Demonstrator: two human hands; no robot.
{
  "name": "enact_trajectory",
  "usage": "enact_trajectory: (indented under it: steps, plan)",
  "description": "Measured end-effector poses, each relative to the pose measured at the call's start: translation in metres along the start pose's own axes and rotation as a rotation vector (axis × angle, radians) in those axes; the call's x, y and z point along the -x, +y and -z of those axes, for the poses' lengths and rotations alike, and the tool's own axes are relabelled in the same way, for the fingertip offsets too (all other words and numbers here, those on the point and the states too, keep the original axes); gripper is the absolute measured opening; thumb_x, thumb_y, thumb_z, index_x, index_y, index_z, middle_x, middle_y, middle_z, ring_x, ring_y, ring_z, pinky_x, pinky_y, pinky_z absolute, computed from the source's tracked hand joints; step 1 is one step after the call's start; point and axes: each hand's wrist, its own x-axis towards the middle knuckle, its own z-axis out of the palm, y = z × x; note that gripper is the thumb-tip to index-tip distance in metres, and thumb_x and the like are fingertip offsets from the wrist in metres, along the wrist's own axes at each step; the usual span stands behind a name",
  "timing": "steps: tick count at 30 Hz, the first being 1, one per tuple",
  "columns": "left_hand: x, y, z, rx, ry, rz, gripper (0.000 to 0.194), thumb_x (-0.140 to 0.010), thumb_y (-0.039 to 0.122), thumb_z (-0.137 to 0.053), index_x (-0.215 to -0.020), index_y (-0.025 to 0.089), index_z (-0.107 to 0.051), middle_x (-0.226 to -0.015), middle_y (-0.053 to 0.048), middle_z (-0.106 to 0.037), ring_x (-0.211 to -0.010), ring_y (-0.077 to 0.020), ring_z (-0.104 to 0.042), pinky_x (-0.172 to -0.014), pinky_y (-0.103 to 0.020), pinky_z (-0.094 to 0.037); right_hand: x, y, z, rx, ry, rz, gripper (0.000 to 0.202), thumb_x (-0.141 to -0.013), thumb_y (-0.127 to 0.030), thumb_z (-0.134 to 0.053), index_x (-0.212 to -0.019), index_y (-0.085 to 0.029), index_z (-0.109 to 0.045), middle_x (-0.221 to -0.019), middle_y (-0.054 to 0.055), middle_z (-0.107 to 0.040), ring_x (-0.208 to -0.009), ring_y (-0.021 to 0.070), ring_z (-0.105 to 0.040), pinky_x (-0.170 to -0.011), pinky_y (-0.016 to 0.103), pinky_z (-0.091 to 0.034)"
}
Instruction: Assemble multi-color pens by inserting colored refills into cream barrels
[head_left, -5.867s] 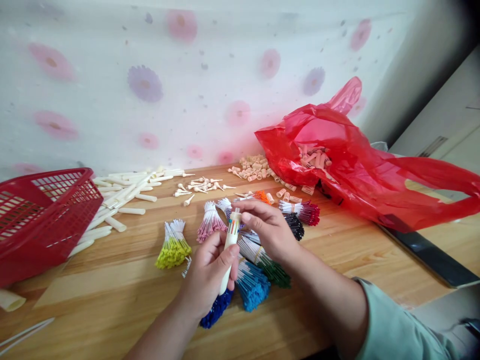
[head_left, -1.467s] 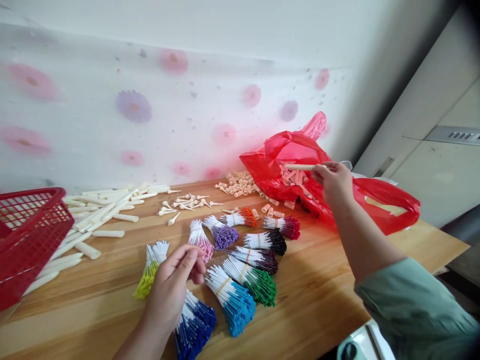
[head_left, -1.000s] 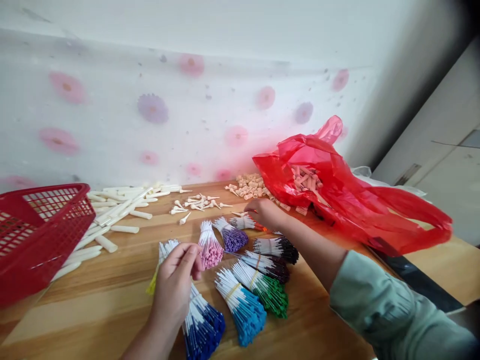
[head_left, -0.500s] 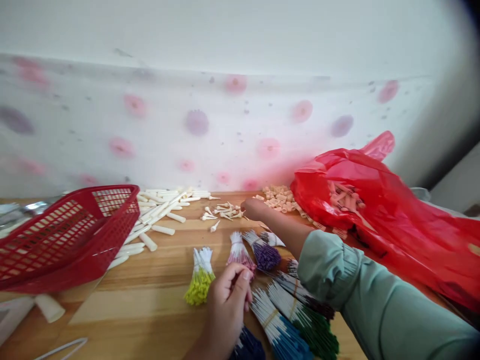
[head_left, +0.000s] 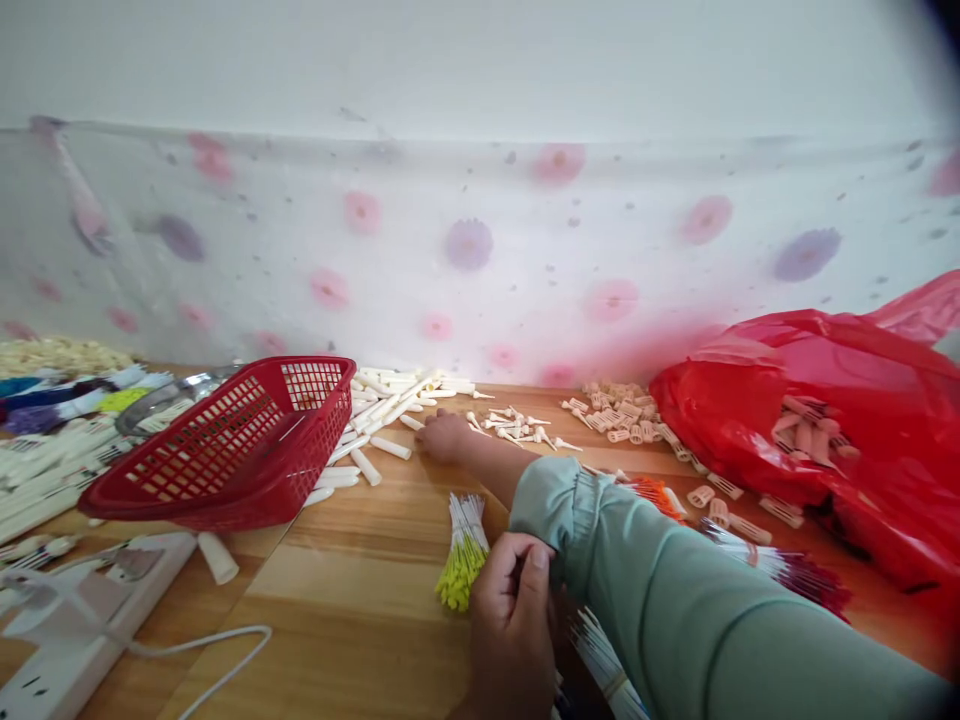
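Note:
My left hand (head_left: pixel 514 610) is closed low in the middle of the view, thumb against the curled fingers; anything in it is hidden. Beside it lies a bundle of thin white sticks with yellow tips (head_left: pixel 463 560). My right hand (head_left: pixel 442 437) reaches across the table, palm down, its fingers hard to make out. It is close to the near end of the pile of white tapered tubes (head_left: pixel 390 447). Just right of that hand lies a scatter of small cream pointed pegs (head_left: pixel 521 425). My right sleeve covers part of the other stick bundles.
A red plastic basket (head_left: pixel 247 500) stands at the left, beside a white power strip (head_left: pixel 97 630) with a cable. Beige slotted cylinders (head_left: pixel 622 410) lie at the back right near a red plastic bag (head_left: pixel 862 400). A dark-red-tipped bundle (head_left: pixel 802 580) lies at the right.
The view has turned left, bringing the power strip into sight. My right hand has moved from the right side of the pegs to their left, near the white tubes. My left hand stays closed.

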Motion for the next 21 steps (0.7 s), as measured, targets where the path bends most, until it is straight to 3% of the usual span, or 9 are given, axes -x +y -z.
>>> enact_trajectory:
  steps: [2, 4, 6, 8, 10, 12, 15, 17, 21]
  plan:
    - [-0.004, 0.001, 0.004, -0.080, 0.056, -0.173, 0.022, -0.088, 0.031, -0.046, -0.076, 0.019, -0.059, -0.060, 0.002, -0.051, -0.055, -0.0128, -0.050, -0.054, -0.022, -0.041, 0.014, 0.003, 0.010, -0.085, 0.029, -0.008, 0.030, -0.091, -0.032, -0.055, -0.117, -0.016, -0.056, -0.118, 0.008, -0.058, -0.100, 0.0210, -0.060, -0.084, 0.042, -0.052]
    - [-0.009, 0.003, 0.010, -0.231, 0.141, -0.450, 0.012, -0.086, 0.024, -0.050, -0.089, 0.019, -0.060, -0.081, -0.003, -0.060, -0.075, -0.0170, -0.058, -0.069, -0.027, -0.047, 0.042, 0.008, 0.023, -0.199, 0.069, 0.023, 0.025, -0.091, -0.030, -0.056, -0.111, -0.015, -0.058, -0.112, 0.007, -0.061, -0.096, 0.0192, -0.061, -0.082, 0.039, -0.052]
    - [-0.017, 0.007, 0.016, -0.422, 0.248, -0.696, 0.021, -0.082, 0.019, -0.055, -0.103, 0.018, -0.058, -0.102, -0.009, -0.058, -0.098, -0.0226, -0.056, -0.087, -0.035, -0.045, 0.083, 0.012, 0.033, -0.336, 0.102, 0.108, 0.015, -0.088, -0.021, -0.058, -0.101, -0.013, -0.059, -0.098, 0.004, -0.065, -0.088, 0.0152, -0.063, -0.078, 0.032, -0.052]
    - [-0.026, 0.011, 0.020, -0.566, 0.323, -0.775, 0.034, -0.080, 0.020, -0.059, -0.113, 0.015, -0.054, -0.114, -0.015, -0.053, -0.112, -0.0276, -0.050, -0.094, -0.040, -0.041, 0.130, 0.013, 0.039, -0.468, 0.107, 0.204, 0.011, -0.085, -0.016, -0.059, -0.096, -0.013, -0.057, -0.087, 0.001, -0.067, -0.079, 0.0107, -0.063, -0.071, 0.023, -0.051]
    - [-0.033, 0.012, 0.021, -0.617, 0.255, -0.674, 0.038, -0.082, 0.026, -0.059, -0.117, 0.014, -0.051, -0.113, -0.017, -0.055, -0.107, -0.0283, -0.054, -0.087, -0.039, -0.044, 0.173, 0.016, 0.041, -0.557, 0.104, 0.247, 0.013, -0.087, -0.020, -0.058, -0.097, -0.014, -0.056, -0.082, 0.000, -0.067, -0.070, 0.0095, -0.064, -0.062, 0.020, -0.050]
    - [-0.035, 0.012, 0.020, -0.620, 0.039, -0.451, 0.028, -0.087, 0.032, -0.052, -0.110, 0.017, -0.054, -0.093, -0.010, -0.063, -0.083, -0.0239, -0.062, -0.069, -0.032, -0.046, 0.205, 0.029, 0.041, -0.599, 0.115, 0.218, 0.022, -0.088, -0.024, -0.057, -0.108, -0.014, -0.055, -0.085, 0.002, -0.068, -0.070, 0.0104, -0.065, -0.061, 0.021, -0.050]
    - [-0.031, 0.010, 0.017, -0.591, -0.208, -0.205, 0.019, -0.090, 0.036, -0.045, -0.085, 0.021, -0.056, -0.065, 0.000, -0.059, -0.058, -0.0178, -0.055, -0.054, -0.025, -0.037, 0.225, 0.074, 0.040, -0.408, 0.135, -0.248, 0.029, -0.094, -0.026, -0.048, -0.123, -0.020, -0.052, -0.099, 0.006, -0.069, -0.081, 0.0131, -0.067, -0.068, 0.024, -0.052]
    - [-0.028, 0.010, 0.016, -0.547, -0.236, -0.180, 0.022, -0.089, 0.038, -0.046, -0.077, 0.021, -0.053, -0.063, 0.001, -0.057, -0.058, -0.0164, -0.052, -0.054, -0.024, -0.034, 0.226, 0.111, 0.036, -0.280, 0.134, -0.421, 0.025, -0.095, -0.027, -0.047, -0.114, -0.015, -0.058, -0.107, 0.013, -0.065, -0.091, 0.0173, -0.065, -0.075, 0.028, -0.052]
    - [-0.028, 0.008, 0.016, -0.457, -0.272, -0.196, 0.026, -0.092, 0.039, -0.042, -0.078, 0.020, -0.054, -0.066, 0.001, -0.056, -0.061, -0.0155, -0.052, -0.057, -0.023, -0.035, 0.220, 0.159, 0.015, 0.052, 0.086, -0.724, 0.028, -0.091, -0.031, -0.056, -0.114, -0.015, -0.057, -0.114, 0.008, -0.060, -0.097, 0.0197, -0.061, -0.082, 0.039, -0.053]
